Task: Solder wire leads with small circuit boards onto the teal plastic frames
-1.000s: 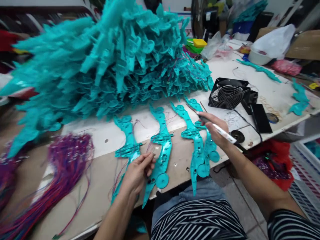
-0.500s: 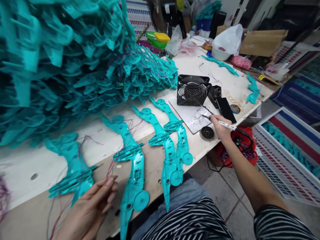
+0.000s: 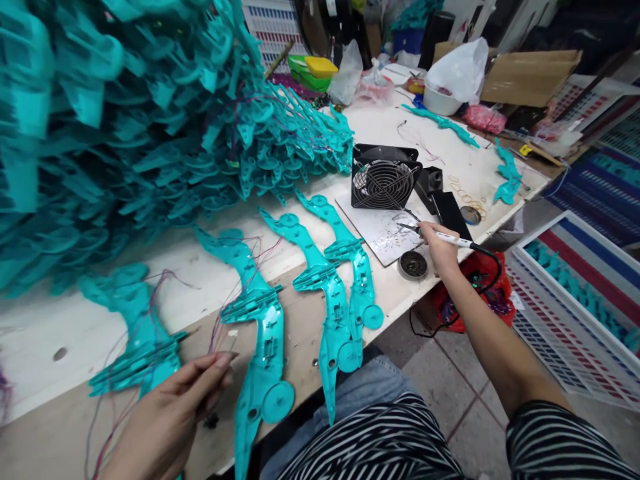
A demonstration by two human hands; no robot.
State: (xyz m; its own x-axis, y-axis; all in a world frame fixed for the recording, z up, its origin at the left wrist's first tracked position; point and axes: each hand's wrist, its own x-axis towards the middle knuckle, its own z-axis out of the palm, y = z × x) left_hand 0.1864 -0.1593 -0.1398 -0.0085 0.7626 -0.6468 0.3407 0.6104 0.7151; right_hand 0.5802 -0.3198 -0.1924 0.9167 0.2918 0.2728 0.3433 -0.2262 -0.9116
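Note:
My right hand (image 3: 440,248) grips a soldering iron (image 3: 447,237) with a white handle and a black cord. Its tip points over a pale board (image 3: 383,233) strewn with small dark bits, in front of a black fan (image 3: 385,180). At the lower left, my left hand (image 3: 175,407) is closed in a pinch where thin red and purple wires (image 3: 216,330) run to the fingertips. Beside that hand lies a turquoise plastic bow-shaped part (image 3: 270,333) with wires across it. Another wired turquoise part (image 3: 143,320) is partly behind the hand.
Two more turquoise parts (image 3: 333,313) lie between my hands. A tall heap of turquoise parts (image 3: 175,133) fills the back left. A round dark tin (image 3: 413,265) stands by the board's near edge. White baskets (image 3: 575,333) and a red bag (image 3: 480,293) are beside the table.
The view has shifted slightly. My left hand has moved a little against the part beside it, still pinched. The soldering iron stays over the board in my right hand.

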